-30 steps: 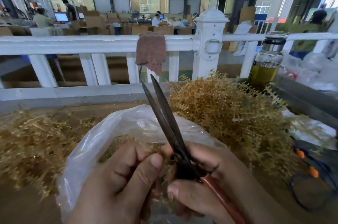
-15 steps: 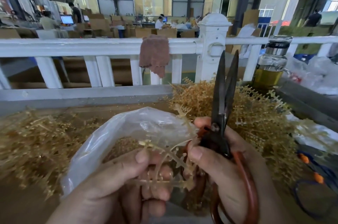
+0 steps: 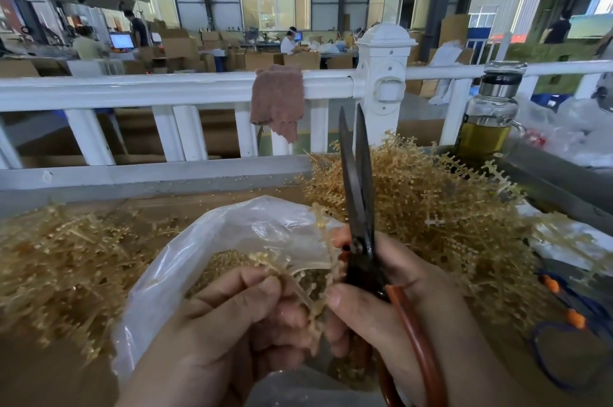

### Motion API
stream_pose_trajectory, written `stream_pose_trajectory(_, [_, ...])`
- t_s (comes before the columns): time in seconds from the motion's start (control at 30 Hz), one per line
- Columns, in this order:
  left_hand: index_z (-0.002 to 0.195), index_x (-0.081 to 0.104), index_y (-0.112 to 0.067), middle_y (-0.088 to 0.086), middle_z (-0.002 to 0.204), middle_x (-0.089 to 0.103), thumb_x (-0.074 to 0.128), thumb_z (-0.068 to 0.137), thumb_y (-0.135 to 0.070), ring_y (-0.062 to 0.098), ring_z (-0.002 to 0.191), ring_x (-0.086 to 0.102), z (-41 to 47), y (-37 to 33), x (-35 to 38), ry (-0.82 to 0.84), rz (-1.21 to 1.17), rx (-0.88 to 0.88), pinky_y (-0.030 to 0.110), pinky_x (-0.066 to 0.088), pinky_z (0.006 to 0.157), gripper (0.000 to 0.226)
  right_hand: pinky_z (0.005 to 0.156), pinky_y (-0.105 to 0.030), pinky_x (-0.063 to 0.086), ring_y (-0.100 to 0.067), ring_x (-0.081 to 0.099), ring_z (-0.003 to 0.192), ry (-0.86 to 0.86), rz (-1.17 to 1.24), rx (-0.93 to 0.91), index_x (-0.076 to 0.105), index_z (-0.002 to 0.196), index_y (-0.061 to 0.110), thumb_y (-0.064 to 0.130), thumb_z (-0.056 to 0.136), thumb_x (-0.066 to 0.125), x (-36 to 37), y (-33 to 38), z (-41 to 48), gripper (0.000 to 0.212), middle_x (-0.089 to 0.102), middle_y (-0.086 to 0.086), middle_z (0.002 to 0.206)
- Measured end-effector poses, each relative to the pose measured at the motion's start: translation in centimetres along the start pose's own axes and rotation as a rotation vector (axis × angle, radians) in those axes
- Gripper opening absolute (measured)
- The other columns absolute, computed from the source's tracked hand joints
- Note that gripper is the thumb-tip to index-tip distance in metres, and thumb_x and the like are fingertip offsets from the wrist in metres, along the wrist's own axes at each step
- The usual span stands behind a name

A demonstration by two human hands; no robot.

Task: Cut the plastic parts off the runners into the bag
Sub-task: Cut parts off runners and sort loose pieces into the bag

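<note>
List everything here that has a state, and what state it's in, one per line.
scissors: blades slightly apart, pointing up, gripped by the right hand.
runner: held by the left hand over the bag.
bag: open, partly filled.
bottle: upright, capped, partly full.
cloth: draped over the railing.
</note>
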State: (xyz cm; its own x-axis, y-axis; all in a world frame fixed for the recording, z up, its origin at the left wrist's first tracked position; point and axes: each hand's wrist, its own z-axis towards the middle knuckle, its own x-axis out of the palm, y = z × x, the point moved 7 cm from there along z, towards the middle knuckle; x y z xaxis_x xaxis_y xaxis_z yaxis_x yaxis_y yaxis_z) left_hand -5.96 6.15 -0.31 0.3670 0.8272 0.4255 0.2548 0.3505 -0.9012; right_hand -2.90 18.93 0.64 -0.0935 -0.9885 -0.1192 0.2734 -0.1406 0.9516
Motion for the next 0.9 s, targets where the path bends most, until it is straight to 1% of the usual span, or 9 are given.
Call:
stream_pose_trajectory(0.07, [0.068,0.072,0.001,0.027,0.06,0.055,0.078,0.055,-0.012,0.032,0.045,0.058,0.1,0.0,0.2,0.024,0.001,-0.011,0.03,0.049,0.039,0.019,0.055,-0.029,0.058,-0.023,0.072,0.059,-0.046,0.002,-0.079,0.066,0.115,0.03,0.008,0.084,0.075,-2.0,1.7,-1.7,0.039,0.071,-0.004,0.074])
stream_pose_trajectory(0.13, [0.067,0.07,0.003,0.027,0.058,0.054,0.085,0.04,-0.015,0.033,0.044,0.057,0.1,0.1,0.2,0.051,0.024,-0.051,0.03,0.047,0.038,0.035,0.056,-0.026,0.057,-0.023,0.072,0.059,-0.08,-0.092,-0.071,0.066,0.115,0.033,0.008,0.085,0.075,-3.2,2.1,-1.5,0.04,0.071,-0.005,0.073])
stream_pose_trajectory(0.23, [0.062,0.073,-0.004,0.024,0.054,0.052,0.092,0.029,-0.013,0.032,0.041,0.057,-0.1,0.0,0.7,0.094,0.106,-0.062,0.03,0.046,0.039,0.039,0.057,-0.022,0.057,-0.021,0.071,0.059,-0.067,-0.054,-0.071,0.068,0.11,0.04,0.008,0.083,0.076,-3.0,1.7,-1.3,0.043,0.071,-0.001,0.076])
stream_pose_trajectory(0.53, [0.065,0.069,0.001,0.023,0.057,0.053,0.085,0.037,-0.016,0.028,0.042,0.055,0.4,-0.2,-0.5,-0.006,0.066,0.043,0.027,0.046,0.037,0.037,0.054,-0.025,0.055,-0.025,0.07,0.058,-0.102,0.009,-0.055,0.066,0.115,0.039,0.029,0.078,0.079,-2.6,2.0,-1.7,0.041,0.069,-0.006,0.078])
stream_pose_trajectory(0.6, [0.074,0.071,0.006,0.025,0.066,0.059,0.081,0.054,-0.004,0.025,0.048,0.06,0.5,-0.2,-1.0,-0.031,0.027,0.055,0.027,0.047,0.036,0.025,0.054,-0.022,0.053,-0.023,0.07,0.058,-0.089,-0.002,-0.023,0.065,0.114,0.041,0.044,0.073,0.08,-2.6,2.1,-1.7,0.043,0.069,-0.006,0.077])
stream_pose_trajectory(0.63, [0.072,0.073,0.002,0.022,0.067,0.063,0.078,0.051,0.005,0.023,0.049,0.063,0.6,-0.4,-1.4,-0.059,0.02,0.077,0.026,0.046,0.036,0.022,0.053,-0.02,0.052,-0.021,0.07,0.058,-0.08,-0.02,-0.001,0.065,0.112,0.043,0.049,0.071,0.079,-2.6,2.2,-1.6,0.044,0.069,-0.005,0.075])
stream_pose_trajectory(0.67, [0.066,0.076,-0.006,0.017,0.067,0.065,0.08,0.043,-0.003,0.021,0.05,0.065,0.5,-0.8,-1.7,-0.078,0.014,0.1,0.025,0.046,0.036,0.023,0.053,-0.018,0.051,-0.019,0.07,0.057,-0.069,-0.049,0.017,0.065,0.111,0.044,0.052,0.071,0.077,-2.6,2.2,-1.5,0.043,0.07,-0.004,0.074])
stream_pose_trajectory(0.73, [0.057,0.074,-0.018,0.01,0.066,0.067,0.07,0.061,-0.02,0.016,0.052,0.066,0.6,-1.7,-2.4,-0.124,-0.021,0.164,0.022,0.046,0.037,0.005,0.052,-0.016,0.05,-0.013,0.069,0.057,-0.018,-0.163,0.038,0.062,0.11,0.048,0.057,0.073,0.074,-2.5,2.4,-1.4,0.04,0.07,0.001,0.074])
stream_pose_trajectory(0.9, [0.066,0.064,-0.022,0.002,0.067,0.064,0.07,0.068,-0.02,0.015,0.057,0.065,0.8,-2.3,-4.0,-0.149,-0.037,0.249,0.021,0.047,0.043,0.007,0.076,-0.014,0.051,0.005,0.067,0.075,0.182,-0.595,0.036,0.052,0.114,0.055,0.081,0.07,0.055,-2.4,2.6,-1.4,0.051,0.068,0.019,0.091])
